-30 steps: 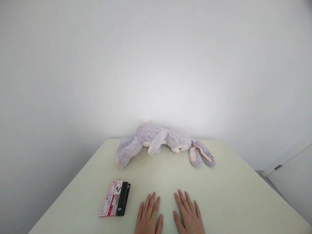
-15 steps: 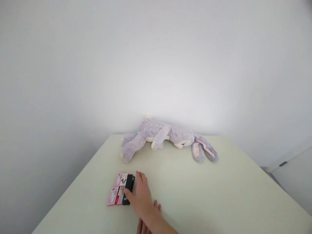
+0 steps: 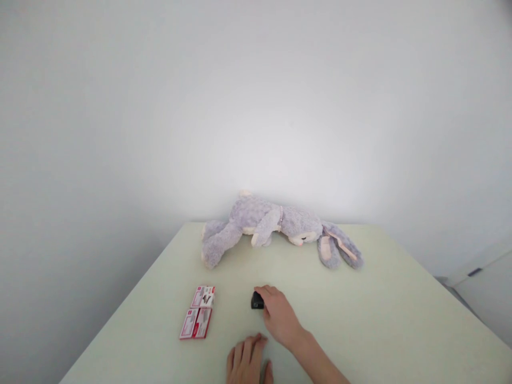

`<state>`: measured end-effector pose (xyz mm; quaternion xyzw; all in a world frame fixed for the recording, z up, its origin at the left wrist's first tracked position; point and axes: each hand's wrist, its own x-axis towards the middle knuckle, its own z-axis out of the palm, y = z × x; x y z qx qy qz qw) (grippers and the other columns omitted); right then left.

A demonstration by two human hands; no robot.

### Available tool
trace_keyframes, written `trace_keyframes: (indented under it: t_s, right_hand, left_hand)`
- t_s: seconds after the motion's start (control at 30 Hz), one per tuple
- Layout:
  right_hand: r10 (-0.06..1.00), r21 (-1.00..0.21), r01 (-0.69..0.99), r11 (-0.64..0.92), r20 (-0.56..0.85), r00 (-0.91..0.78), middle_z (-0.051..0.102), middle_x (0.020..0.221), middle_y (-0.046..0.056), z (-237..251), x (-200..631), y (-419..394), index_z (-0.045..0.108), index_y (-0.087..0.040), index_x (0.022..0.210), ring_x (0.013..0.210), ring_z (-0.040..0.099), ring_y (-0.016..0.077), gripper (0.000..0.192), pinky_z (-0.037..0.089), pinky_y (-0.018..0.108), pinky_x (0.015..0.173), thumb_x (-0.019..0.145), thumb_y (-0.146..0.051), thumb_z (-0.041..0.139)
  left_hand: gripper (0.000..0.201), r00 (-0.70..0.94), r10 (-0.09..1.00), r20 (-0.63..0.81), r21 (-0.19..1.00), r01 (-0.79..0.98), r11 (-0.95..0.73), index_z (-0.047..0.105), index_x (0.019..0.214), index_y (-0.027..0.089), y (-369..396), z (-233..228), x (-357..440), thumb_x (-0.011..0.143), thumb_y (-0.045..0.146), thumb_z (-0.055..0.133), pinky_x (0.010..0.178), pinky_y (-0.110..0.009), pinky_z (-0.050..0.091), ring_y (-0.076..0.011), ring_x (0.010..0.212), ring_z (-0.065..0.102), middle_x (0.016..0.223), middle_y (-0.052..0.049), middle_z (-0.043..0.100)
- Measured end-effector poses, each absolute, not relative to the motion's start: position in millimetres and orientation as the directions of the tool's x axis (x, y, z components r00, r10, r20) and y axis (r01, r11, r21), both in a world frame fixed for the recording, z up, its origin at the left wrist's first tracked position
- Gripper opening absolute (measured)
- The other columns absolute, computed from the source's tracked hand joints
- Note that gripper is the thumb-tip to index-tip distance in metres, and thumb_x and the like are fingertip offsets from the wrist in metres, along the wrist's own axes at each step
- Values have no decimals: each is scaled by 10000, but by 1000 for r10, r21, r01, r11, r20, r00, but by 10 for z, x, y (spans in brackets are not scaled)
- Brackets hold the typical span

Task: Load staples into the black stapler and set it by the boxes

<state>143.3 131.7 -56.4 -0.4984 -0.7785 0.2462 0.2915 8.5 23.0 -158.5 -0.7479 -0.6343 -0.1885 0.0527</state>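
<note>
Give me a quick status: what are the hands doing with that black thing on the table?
Right hand shut on black stapler. Left hand flat on table, open. Staple boxes left of it; plush rabbit behind, nothing blocking.

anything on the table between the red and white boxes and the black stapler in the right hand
Nothing: in the head view, bare pale green table separates the red and white small boxes from the black stapler in the right hand.

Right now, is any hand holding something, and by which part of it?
The right hand holds the black stapler, covering all but its far end. The left hand lies flat on the table, holding nothing.
</note>
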Motion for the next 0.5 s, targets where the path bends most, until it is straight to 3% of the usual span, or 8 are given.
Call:
trace_keyframes:
  t_s: [0.1, 0.23, 0.4, 0.5]
  right_hand:
    - [915, -659, 641, 394, 213, -343, 681, 1269, 55, -519, 1806, 1240, 620, -241, 1327, 1234, 589, 215, 681, 373, 400, 1151, 739, 17, 393]
    - [925, -668, 642, 376, 227, -306, 661, 1321, 37, -511, 1910, 1151, 611, -256, 1284, 1322, 543, 201, 613, 210, 483, 1254, 770, -11, 386]
    - [955, -664, 706, 247, 291, -60, 696, 1239, 56, -615, 1621, 1130, 643, -258, 1126, 1294, 569, 269, 273, 172, 583, 1244, 857, -233, 601]
    - [937, -707, 677, 205, 341, 72, 732, 1183, 57, -710, 1499, 1189, 677, -251, 994, 1348, 539, 292, 129, 94, 622, 1247, 883, -274, 614]
  left_hand:
    - [420, 173, 920, 352, 198, 947, -254, 658, 1304, 303, 423, -1355, 132, 891, 339, 588, 921, -406, 515, -267, 1148, 637, 1325, -52, 687]
    - [591, 313, 858, 407, 113, 915, -388, 440, 1524, 343, 603, -1342, 228, 942, 393, 533, 1098, -487, 393, -301, 1358, 506, 1577, -31, 486]
    - [719, 354, 848, 396, 71, 908, -412, 417, 1544, 303, 673, -1597, 283, 868, 476, 588, 1213, -598, 151, -349, 1390, 469, 1564, -61, 501]
    - [728, 346, 836, 426, 67, 909, -411, 428, 1536, 317, 673, -1620, 286, 850, 494, 597, 1233, -626, 6, -361, 1396, 461, 1564, -57, 499]
